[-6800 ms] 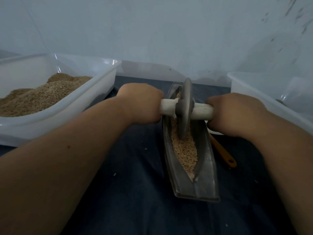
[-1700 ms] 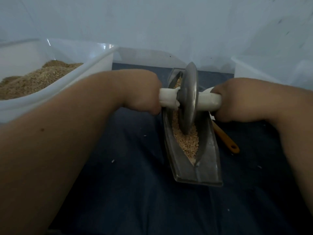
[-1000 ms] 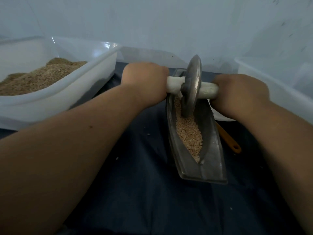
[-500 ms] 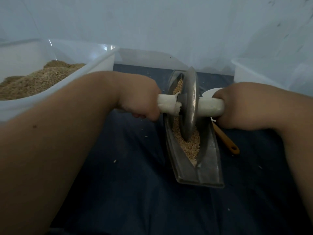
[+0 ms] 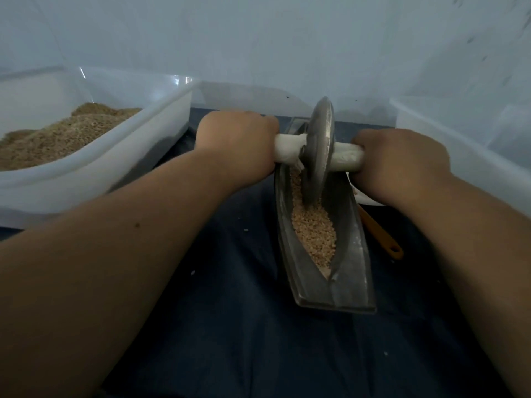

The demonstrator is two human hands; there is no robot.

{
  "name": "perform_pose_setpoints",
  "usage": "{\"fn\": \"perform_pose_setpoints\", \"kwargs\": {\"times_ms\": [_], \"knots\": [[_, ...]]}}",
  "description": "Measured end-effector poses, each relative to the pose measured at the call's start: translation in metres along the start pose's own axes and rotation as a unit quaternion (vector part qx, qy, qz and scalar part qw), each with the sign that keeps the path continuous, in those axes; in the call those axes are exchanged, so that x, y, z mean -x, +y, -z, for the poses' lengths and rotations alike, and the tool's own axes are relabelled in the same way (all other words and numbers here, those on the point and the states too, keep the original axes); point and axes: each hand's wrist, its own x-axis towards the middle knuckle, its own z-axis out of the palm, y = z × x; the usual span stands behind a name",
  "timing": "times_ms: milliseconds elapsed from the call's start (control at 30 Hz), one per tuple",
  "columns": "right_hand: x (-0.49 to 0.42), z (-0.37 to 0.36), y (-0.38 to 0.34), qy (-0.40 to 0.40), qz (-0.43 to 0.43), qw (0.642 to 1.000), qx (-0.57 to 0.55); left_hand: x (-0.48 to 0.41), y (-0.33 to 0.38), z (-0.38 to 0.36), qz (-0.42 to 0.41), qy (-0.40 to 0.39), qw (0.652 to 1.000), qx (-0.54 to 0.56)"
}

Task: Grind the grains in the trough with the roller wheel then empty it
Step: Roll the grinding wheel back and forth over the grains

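A grey metal boat-shaped trough (image 5: 352, 271) lies lengthwise on the dark cloth, holding tan grains (image 5: 314, 234). A metal roller wheel (image 5: 319, 147) stands upright in the trough's far half, its rim down in the grains. A white axle handle (image 5: 287, 150) runs through the wheel. My left hand (image 5: 238, 142) grips the axle's left end and my right hand (image 5: 399, 162) grips its right end. The trough's far tip is hidden behind the wheel.
A white plastic tub (image 5: 123, 150) with a heap of tan grain stands at the left. Another white tub (image 5: 465, 145) stands at the right. An orange-handled tool (image 5: 382, 234) lies right of the trough. Loose grains dot the dark cloth (image 5: 230, 326).
Both hands have pushed the wheel away from me, from the trough's middle to its far half. More grains show at the near end.
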Motion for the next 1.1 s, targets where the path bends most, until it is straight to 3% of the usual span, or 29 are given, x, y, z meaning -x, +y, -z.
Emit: {"fn": "perform_pose_setpoints", "kwargs": {"times_ms": [133,233,333,433,600,800,900,1033,1100], "knots": [[0.005,0.008,0.001,-0.031,0.024,0.999,0.004,0.001,-0.005,0.005,-0.02,-0.054,0.998,0.005],[0.009,0.026,0.003,-0.113,0.061,0.992,-0.01,0.002,-0.013,0.017,-0.068,-0.145,0.986,0.04],[0.015,0.049,0.001,-0.235,0.074,0.967,-0.067,0.007,-0.016,0.035,-0.09,-0.293,0.945,0.115],[0.021,0.061,0.0,-0.269,0.08,0.957,-0.08,0.012,-0.018,0.044,-0.079,-0.38,0.907,0.163],[0.022,0.056,-0.004,-0.246,0.077,0.964,-0.058,0.012,-0.016,0.034,-0.118,-0.252,0.955,0.099],[0.013,0.026,-0.002,-0.084,0.047,0.995,-0.018,0.007,-0.016,0.016,-0.067,-0.163,0.982,0.059],[0.009,0.016,-0.003,-0.041,0.025,0.999,-0.012,0.006,-0.011,0.014,-0.042,-0.11,0.993,0.019],[0.007,0.015,-0.004,-0.03,0.025,0.999,-0.007,0.003,-0.011,0.014,-0.045,-0.122,0.991,0.02],[0.008,0.022,-0.003,-0.068,0.045,0.997,-0.012,0.002,-0.014,0.018,-0.057,-0.163,0.984,0.044]]}}
